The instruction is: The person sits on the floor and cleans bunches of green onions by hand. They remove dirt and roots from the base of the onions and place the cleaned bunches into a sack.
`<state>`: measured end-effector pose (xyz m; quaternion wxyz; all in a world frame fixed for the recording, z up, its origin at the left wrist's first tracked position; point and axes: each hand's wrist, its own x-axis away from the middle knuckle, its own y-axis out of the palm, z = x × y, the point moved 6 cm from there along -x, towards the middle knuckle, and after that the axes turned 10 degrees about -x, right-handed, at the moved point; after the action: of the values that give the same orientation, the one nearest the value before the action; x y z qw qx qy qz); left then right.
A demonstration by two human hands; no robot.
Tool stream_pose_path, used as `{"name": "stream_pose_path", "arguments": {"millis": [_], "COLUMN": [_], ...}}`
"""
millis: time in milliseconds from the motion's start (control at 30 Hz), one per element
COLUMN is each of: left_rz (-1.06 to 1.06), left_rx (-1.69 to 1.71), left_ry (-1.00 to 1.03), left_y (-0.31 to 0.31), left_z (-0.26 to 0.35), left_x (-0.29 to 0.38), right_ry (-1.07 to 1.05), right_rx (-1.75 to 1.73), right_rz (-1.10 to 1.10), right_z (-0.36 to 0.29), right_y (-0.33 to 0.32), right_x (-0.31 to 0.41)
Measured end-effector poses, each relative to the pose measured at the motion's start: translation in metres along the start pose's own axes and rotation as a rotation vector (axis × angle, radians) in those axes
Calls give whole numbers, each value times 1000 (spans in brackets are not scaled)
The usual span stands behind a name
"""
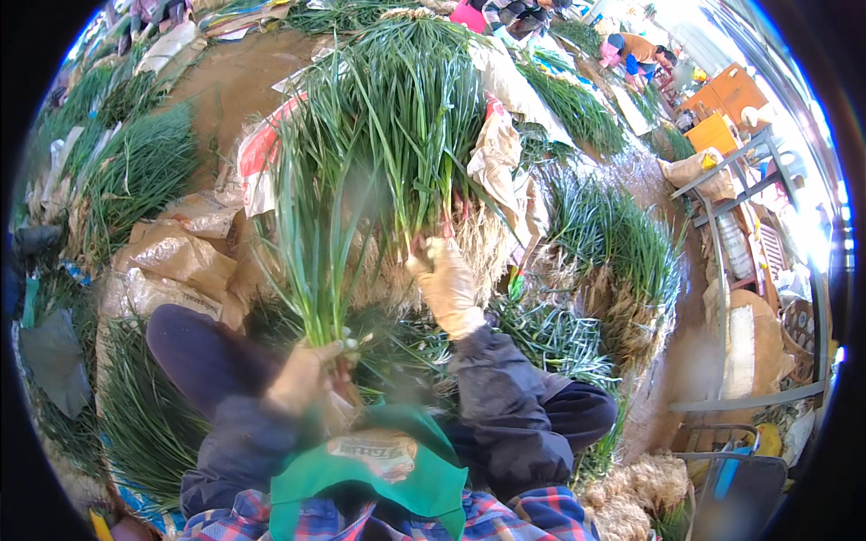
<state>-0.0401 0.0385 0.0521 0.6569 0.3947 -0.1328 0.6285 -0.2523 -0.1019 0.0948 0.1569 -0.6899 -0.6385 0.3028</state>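
Note:
My left hand, blurred, grips a bunch of scallions by its lower stems, the long green leaves standing upward above my lap. Small white bulbs show beside the thumb. My right hand, in what looks like a tan glove, is at the root end of a large heap of scallions straight ahead. Its fingertips touch stems there, but blur hides whether they close on any. Pale stringy roots hang at the heap's near side. A green apron with printing covers my lap.
Crumpled brown sacks lie left of the heap. More scallions lie at left and right. A metal frame stands at far right, with a clump of roots below. Other people, one bent over, are farther back.

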Motion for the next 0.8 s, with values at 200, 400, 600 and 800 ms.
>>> {"name": "stream_pose_path", "arguments": {"millis": [200,400,600,800], "left_rz": [-55,-25,-104,-50], "left_rx": [93,27,54,151], "left_ry": [25,147,348,400], "left_y": [19,17,8,25], "left_z": [15,35,70,106], "left_x": [-9,-14,50,70], "right_ry": [-86,12,250,-108], "right_rx": [174,98,262,-94], "right_rz": [-113,-44,-304,-73], "right_z": [-70,-55,-33,-62], "right_y": [11,19,54,-78], "right_x": [69,45,-21,25]}}
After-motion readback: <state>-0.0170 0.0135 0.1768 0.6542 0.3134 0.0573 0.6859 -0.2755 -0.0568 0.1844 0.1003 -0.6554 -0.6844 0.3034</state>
